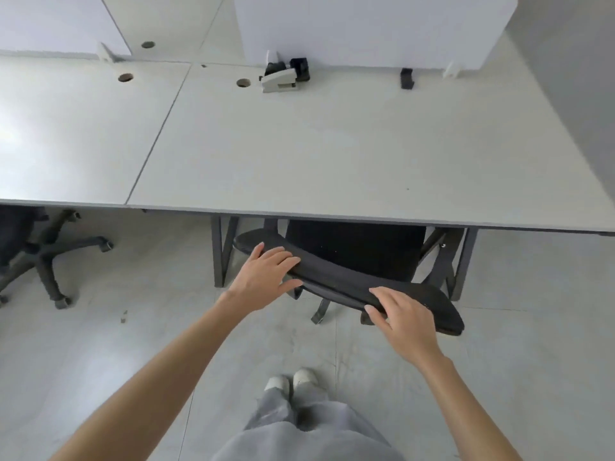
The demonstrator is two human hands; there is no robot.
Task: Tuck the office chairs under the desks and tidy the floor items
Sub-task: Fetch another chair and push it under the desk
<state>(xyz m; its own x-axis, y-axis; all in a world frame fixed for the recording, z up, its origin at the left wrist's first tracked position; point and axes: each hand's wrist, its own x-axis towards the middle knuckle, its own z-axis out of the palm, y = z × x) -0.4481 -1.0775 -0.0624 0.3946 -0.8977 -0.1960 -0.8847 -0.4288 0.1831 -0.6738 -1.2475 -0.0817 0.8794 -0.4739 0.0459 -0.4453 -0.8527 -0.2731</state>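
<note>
A black office chair [346, 274] stands partly under the white desk [332, 154], its seat hidden below the desktop and its curved backrest top sticking out toward me. My left hand [266, 277] rests on the left part of the backrest top, fingers spread over it. My right hand [402, 317] lies on the right part, fingers curled over the edge. A second black chair [36, 254] stands at the far left under the neighbouring desk, its wheeled base showing.
A white stapler [279, 80] and a black clip [406, 78] lie at the desk's back by the white divider panel [366, 28]. Grey desk legs [219, 254] flank the chair. A small scrap [123, 316] lies on the grey tiled floor. My shoes [293, 380] stand behind the chair.
</note>
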